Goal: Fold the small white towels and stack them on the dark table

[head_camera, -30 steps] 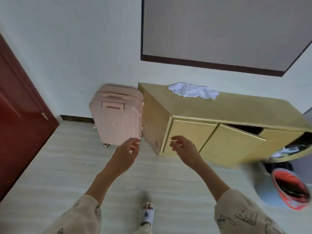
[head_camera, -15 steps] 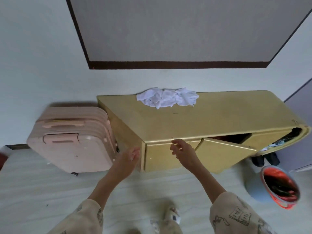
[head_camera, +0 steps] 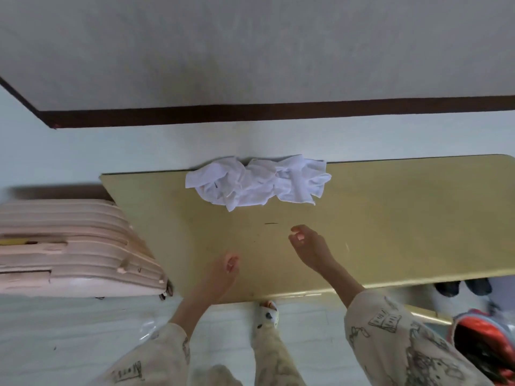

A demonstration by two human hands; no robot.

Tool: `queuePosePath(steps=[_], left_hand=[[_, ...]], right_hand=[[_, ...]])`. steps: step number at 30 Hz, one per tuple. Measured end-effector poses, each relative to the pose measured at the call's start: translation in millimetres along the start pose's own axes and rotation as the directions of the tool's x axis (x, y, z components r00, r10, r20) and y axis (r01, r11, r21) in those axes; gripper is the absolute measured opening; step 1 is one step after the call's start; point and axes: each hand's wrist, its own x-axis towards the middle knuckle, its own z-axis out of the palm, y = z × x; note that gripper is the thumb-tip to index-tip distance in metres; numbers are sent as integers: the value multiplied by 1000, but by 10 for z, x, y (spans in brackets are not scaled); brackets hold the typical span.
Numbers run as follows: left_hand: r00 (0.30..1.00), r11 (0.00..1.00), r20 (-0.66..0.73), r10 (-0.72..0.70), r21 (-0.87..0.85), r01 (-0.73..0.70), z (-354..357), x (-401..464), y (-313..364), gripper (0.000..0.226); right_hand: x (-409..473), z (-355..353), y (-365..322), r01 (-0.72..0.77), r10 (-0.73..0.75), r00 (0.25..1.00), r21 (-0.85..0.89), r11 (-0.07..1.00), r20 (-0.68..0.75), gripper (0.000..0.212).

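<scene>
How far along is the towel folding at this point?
Nothing looks folded or stacked: the white towels lie in a crumpled heap at the back of the yellow cabinet top. The left hand and right hand hover short of it, empty. All folding and stacking remains.

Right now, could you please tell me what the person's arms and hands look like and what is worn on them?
Both hands are bare: the left hand and right hand show no gloves, rings or watch. Each forearm is uncovered up to a loose cream sleeve, the left sleeve and right sleeve, printed with dark line-drawn cartoons, including an open book on the right one.
</scene>
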Motion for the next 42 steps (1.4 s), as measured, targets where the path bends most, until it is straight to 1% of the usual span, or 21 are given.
queuePosePath(steps=[1,4,7,11,14,16,17,19,21,23,24,26,29,31,32,33,35,37,39,40,42], left_hand=[[1000,1000,-1,7,-18,-7,37,140,87,27],[998,996,29,-61,-58,62,194,606,280,26],[997,995,49,-62,-72,65,233,879,371,23],[998,998,51,-36,-50,38,267,1147,423,21],[994,996,92,-60,-54,65,338,1277,377,20],[988,995,131,-81,-52,88,382,1315,339,19],[984,994,151,-89,-48,97,399,1331,323,19],[979,994,186,-84,-54,96,420,1345,307,18],[975,994,210,-67,-66,83,406,1364,324,17],[971,994,230,-60,-72,78,355,1399,365,22],[971,994,231,-60,-72,79,314,1420,404,23],[980,997,196,-30,-68,44,236,1465,504,22],[985,991,109,132,2,-133,138,1484,730,21],[969,968,14,248,45,-248,106,1469,896,38],[953,953,-26,300,44,-299,91,1457,986,45],[934,936,-57,353,39,-351,73,1443,1075,48],[890,895,-101,446,70,-441,31,1419,1256,42],[825,834,-145,546,186,-519,-27,1407,1397,33],[773,767,-142,619,322,-555,-132,1369,1491,26],[766,744,-126,631,378,-551,-190,1342,1500,27],[788,742,-91,609,418,-524,-314,1284,1459,37]], right_hand=[[177,-87,26,-7,7,1000,-19,1000,-27,30],[749,-271,197,-36,23,995,-139,990,-94,30],[1108,-323,275,-9,-39,988,-312,950,-148,37],[1516,-279,385,7,-94,986,-522,853,-140,50],[1744,-192,495,67,-203,971,-675,734,-124,53],[1819,-162,540,81,-279,948,-735,673,-151,54],[1847,-158,543,90,-306,939,-742,664,-160,51],[1890,-161,547,101,-342,922,-739,667,-183,39],[1922,-181,527,101,-295,939,-681,725,-175,23],[1922,-214,482,122,-253,952,-540,832,-174,10],[1902,-237,438,138,-253,946,-455,880,-202,10],[1808,-304,300,201,-285,925,-314,928,-252,8],[1545,-467,5,319,-372,867,-203,926,-332,8],[1366,-631,-202,382,-423,839,-184,906,-343,19],[1266,-735,-314,399,-441,832,-189,897,-336,24],[1159,-829,-423,408,-451,832,-196,892,-322,24],[957,-1005,-598,431,-477,824,-209,878,-307,15],[788,-1149,-703,459,-511,799,-229,859,-317,13],[657,-1288,-730,471,-531,771,-245,847,-352,14],[611,-1359,-721,478,-538,755,-247,843,-375,14],[546,-1486,-666,474,-528,737,-233,849,-423,14]])
